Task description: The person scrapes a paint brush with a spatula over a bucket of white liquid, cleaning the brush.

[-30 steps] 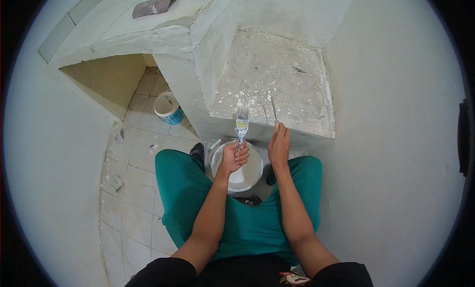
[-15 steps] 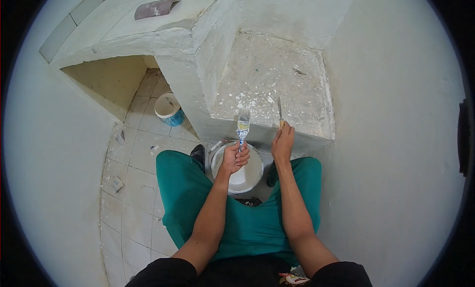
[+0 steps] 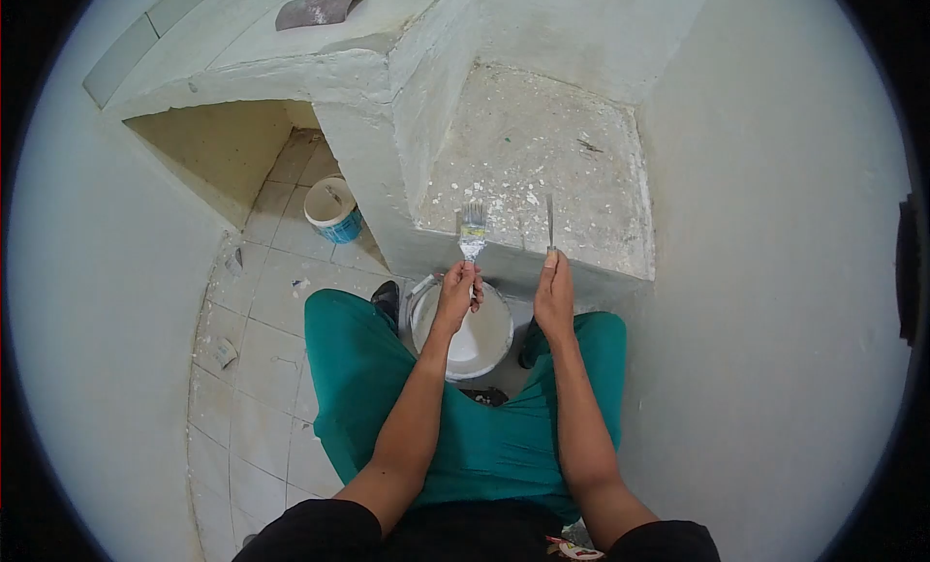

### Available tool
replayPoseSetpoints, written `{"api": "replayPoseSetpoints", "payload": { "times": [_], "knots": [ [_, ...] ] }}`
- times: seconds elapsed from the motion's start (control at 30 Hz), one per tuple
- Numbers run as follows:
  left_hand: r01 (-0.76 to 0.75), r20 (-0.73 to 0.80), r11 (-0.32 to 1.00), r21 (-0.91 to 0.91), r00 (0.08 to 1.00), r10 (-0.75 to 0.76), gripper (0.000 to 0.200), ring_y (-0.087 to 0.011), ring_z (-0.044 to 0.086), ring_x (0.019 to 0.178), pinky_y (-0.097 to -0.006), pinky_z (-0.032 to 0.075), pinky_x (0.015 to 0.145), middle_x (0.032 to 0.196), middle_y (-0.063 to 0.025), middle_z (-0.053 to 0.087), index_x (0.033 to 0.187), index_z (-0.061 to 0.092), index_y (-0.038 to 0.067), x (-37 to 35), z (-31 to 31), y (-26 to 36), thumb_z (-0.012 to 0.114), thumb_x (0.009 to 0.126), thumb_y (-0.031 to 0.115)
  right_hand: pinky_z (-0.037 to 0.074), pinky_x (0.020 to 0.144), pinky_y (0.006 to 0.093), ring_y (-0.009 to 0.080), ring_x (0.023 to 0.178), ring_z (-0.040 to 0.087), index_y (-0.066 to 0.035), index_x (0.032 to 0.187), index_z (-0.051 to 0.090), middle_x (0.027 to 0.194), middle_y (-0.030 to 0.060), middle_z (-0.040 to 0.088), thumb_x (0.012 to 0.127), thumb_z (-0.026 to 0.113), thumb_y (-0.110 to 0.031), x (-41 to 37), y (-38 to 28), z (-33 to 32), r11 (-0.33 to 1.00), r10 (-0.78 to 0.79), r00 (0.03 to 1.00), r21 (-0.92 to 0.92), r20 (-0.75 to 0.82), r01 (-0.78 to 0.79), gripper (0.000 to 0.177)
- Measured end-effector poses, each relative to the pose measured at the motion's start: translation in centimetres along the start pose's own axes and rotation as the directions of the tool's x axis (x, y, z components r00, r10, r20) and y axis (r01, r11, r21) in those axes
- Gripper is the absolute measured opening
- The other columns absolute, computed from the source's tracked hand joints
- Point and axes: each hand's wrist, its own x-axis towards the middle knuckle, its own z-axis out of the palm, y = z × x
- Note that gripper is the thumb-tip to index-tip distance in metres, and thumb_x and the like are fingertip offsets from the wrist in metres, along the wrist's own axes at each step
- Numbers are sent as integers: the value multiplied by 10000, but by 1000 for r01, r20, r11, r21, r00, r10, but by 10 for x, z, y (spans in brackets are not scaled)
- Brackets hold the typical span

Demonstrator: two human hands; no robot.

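My left hand (image 3: 458,296) is closed around the handle of a paintbrush (image 3: 473,234), bristles pointing away from me. My right hand (image 3: 553,296) grips a putty knife (image 3: 550,223), its thin blade seen almost edge-on and pointing away. Both tools are held above the front edge of a rough concrete ledge (image 3: 581,199) strewn with white flakes. Below my left hand, between my legs, stands a bucket (image 3: 489,344) of white paint, partly hidden by that hand and forearm.
A smaller white and blue bucket (image 3: 331,213) stands on the tiled floor (image 3: 266,354) by the opening on the left. A curved tile piece (image 3: 320,10) lies on the upper shelf (image 3: 262,53). Walls rise close on the left and right (image 3: 775,271). Debris (image 3: 225,353) lies on the floor.
The brush has turned so its broad face shows more, and my left hand has shifted slightly away from me. The putty knife looks narrower as my right hand has rotated. The view has shifted slightly.
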Motion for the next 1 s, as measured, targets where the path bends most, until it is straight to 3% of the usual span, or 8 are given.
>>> {"api": "replayPoseSetpoints", "payload": {
  "times": [0.07,0.17,0.47,0.57,0.67,0.77,0.87,1.0],
  "knots": [
    [-14,-5,999,44,1000,14,295,-50,424,473,-196,306,392,642,25,469,995,514,79,-3,4,2,449,1005,367,437,845,393,343,956,557,-6,1256,456,1047,246,541,982,457,-151,-3,11,5,991,-125,992,-49,-18,124,310],
    [-34,15,998,46,999,33,300,-36,383,457,-188,280,393,631,33,449,994,521,82,1,0,-6,459,1002,375,435,854,415,364,986,539,-4,1229,480,1095,237,494,955,484,-98,-11,-13,7,987,-87,996,-130,36,91,290],
    [11,100,996,88,995,-20,280,-23,336,438,-192,231,373,598,52,403,988,520,91,1,-4,-4,460,1003,364,446,825,446,411,973,538,-1,1188,486,1099,226,476,897,537,-31,-7,-17,24,985,-107,994,-130,24,109,296],
    [69,125,997,29,990,-72,282,-23,326,429,-197,215,361,594,54,391,970,514,93,-1,-5,-1,440,1009,362,449,802,458,429,973,540,-4,1168,491,1084,230,494,907,539,-51,0,-18,15,972,-39,999,-230,16,42,269],
    [116,166,993,-29,980,-109,292,-23,309,425,-198,205,358,594,54,379,946,506,92,-2,-4,3,416,1017,361,449,766,479,453,909,566,-20,1195,476,1018,220,520,925,523,-102,11,-16,6,960,132,983,-262,128,-95,286],
    [155,204,986,-63,969,-139,307,-25,296,424,-199,200,359,594,53,369,924,499,90,-4,-2,7,398,1022,363,433,785,476,434,901,552,-26,1233,476,961,222,528,955,494,-152,16,0,9,963,-67,997,-257,45,77,306],
    [201,249,975,-93,953,-173,314,-28,293,423,-200,195,361,590,50,366,907,497,90,-4,0,6,396,1022,365,413,824,468,389,915,521,-41,1259,499,973,216,518,960,493,-166,17,-7,8,926,-126,992,-361,-16,112,325],
    [230,304,968,-99,933,-191,309,-31,293,420,-201,191,364,580,50,364,894,494,93,-6,-1,9,416,1015,366,398,857,458,353,956,481,-97,1244,556,1004,203,503,944,510,-157,16,-8,7,881,-159,987,-449,18,151,309]
  ]
}}
